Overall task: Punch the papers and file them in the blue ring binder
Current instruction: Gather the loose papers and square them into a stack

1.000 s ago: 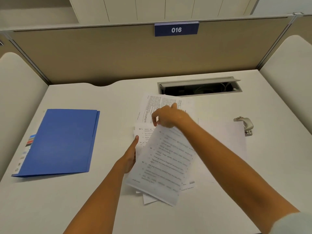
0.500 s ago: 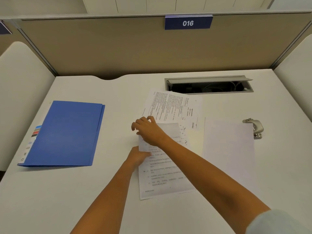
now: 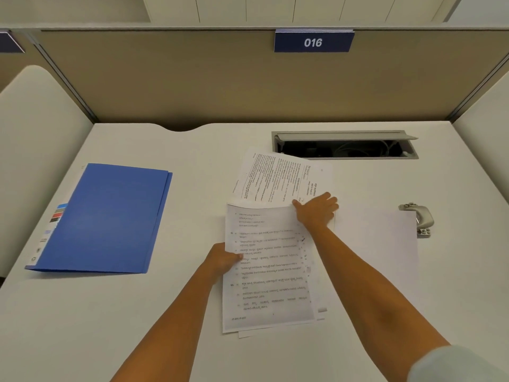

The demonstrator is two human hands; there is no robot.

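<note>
Left hand grips the papers' left edge, mid-bench | right hand lies flat on their top right corner | binder closed at left | punch far right

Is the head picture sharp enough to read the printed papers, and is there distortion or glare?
Head view: soft, even light, no glare; text on the printed papers is blurred and unreadable, while the 016 sign is legible; wide-angle bending shows at the desk edges and partition.
</note>
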